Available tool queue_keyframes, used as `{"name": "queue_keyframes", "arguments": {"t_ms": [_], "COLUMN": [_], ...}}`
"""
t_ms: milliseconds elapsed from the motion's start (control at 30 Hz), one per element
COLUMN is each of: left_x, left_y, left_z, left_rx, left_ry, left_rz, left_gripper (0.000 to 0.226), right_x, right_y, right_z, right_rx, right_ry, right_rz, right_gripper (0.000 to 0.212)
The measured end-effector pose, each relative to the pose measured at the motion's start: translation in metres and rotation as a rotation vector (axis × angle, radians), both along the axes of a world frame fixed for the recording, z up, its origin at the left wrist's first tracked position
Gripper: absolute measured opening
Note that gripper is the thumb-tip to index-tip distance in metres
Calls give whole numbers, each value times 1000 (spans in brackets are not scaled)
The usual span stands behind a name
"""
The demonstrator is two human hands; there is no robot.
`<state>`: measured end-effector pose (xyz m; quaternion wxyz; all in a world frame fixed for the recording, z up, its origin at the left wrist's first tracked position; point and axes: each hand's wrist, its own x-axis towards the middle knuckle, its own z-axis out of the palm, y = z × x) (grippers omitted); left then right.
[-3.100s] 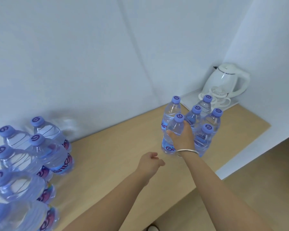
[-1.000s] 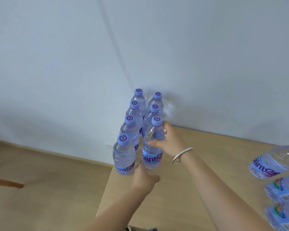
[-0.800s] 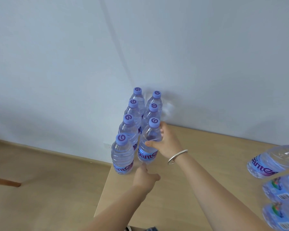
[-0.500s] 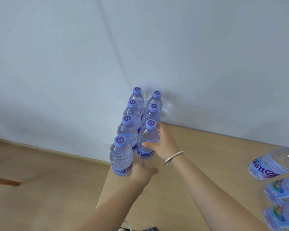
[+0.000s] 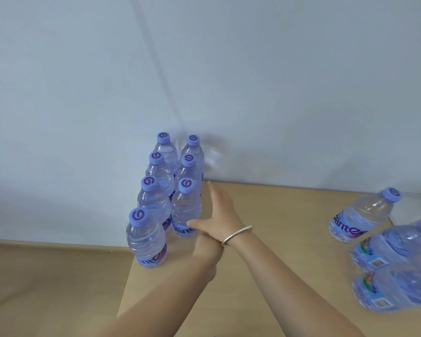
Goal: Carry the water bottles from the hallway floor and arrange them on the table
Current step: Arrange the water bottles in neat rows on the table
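Seven water bottles stand close together at the far left corner of the wooden table (image 5: 289, 239), right up against the white wall (image 5: 253, 81). They make two short rows that run from near to far. The left row has four bottles and the right row has three. Every one stands straight up, with its purple cap on top and its long side going up and down. The front bottle of the right row (image 5: 185, 210) is the one by the right hand (image 5: 220, 212). That hand is let go and flat, with straight fingers pointing away toward the wall. The bottle is just to the left of the palm, and the thumb tip touches its label low down. A silver bangle (image 5: 236, 235) sits on that wrist. The left hand (image 5: 206, 249) is tucked under the right wrist, so I cannot tell if it is loose or curled. The nearest bottle of the left row (image 5: 146, 239) stands at the table's near left edge, a little to the left of that arm. Three more bottles (image 5: 384, 251) are on the right side of the table, well apart from both hands. They look tipped in this wide view, with their caps toward the upper right. A tan floor (image 5: 46, 276) is on the left, below the table.
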<state>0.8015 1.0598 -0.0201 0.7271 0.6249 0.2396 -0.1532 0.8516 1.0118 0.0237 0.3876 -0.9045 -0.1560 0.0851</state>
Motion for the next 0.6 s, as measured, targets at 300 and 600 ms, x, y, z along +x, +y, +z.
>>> {"name": "queue_keyframes", "arguments": {"t_ms": [300,600], "left_x": [29,8], "left_y": [-88,-193], "left_z": [16,29], "left_rx": [-10,-10], "left_ry": [73,62], "left_rz": [-326,-674], "left_gripper": [73,63], "right_x": [-32,-107], "right_y": [-154,-282], "right_z": [27,24], "right_rx": [1,-22], "right_ry": [-52,-465], "right_rz": [-569,-1312], "right_gripper": [43,56]}}
